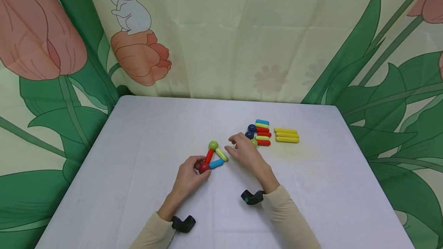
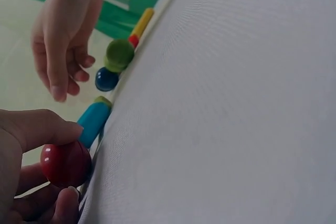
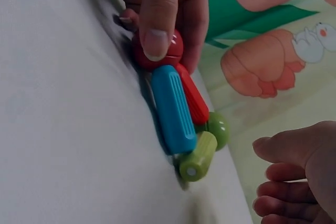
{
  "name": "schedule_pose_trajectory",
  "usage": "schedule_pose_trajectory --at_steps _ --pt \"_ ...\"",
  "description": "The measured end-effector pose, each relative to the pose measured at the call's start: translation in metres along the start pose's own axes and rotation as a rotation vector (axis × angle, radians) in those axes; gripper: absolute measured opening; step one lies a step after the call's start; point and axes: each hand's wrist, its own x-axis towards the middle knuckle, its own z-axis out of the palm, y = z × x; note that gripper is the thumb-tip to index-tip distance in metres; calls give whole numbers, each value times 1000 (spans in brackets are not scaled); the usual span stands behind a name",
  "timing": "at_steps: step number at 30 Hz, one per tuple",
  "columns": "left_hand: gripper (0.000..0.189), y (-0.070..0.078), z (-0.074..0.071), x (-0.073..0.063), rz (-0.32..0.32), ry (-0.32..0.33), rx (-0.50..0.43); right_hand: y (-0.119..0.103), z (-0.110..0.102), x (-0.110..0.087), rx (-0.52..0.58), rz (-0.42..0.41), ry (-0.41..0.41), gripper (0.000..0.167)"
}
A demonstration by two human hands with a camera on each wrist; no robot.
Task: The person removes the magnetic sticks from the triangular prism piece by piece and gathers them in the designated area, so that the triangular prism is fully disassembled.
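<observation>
My left hand grips a dark red ball, its thumb on the ball's near side. From that ball run a red rod and a blue rod. The red rod reaches a green ball, where a lime rod starts. In the right wrist view the lime rod's free end lies right by the blue rod's end, the pieces forming a triangle. My right hand hovers to the right of these pieces, loosely curled, with nothing between thumb and fingers.
Beyond my right hand lie dark blue balls, a partly hidden green ball and a column of short red rods, lime rods and a blue rod. Longer yellow rods lie farther right. A white cloth covers the table.
</observation>
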Motion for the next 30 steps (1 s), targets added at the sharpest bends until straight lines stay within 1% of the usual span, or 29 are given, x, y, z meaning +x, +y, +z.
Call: schedule_pose_trajectory --at_steps 7,11,14,19,26,30 --pt "49 -1 -1 2 12 -9 -2 -7 18 7 13 -29 -88 37" --pt "49 -3 0 1 20 -11 8 -9 26 8 1 -41 -110 36" --pt "50 -3 0 1 19 -13 9 -10 30 8 -24 -57 -109 33" --pt "50 -3 -1 1 24 -27 -15 -11 34 9 -49 -68 -84 32" --pt "50 -4 -1 0 41 -32 -21 -9 39 11 -51 -64 -64 26" --pt "50 -3 -1 1 35 -28 -25 -9 40 12 -57 -68 -65 25"
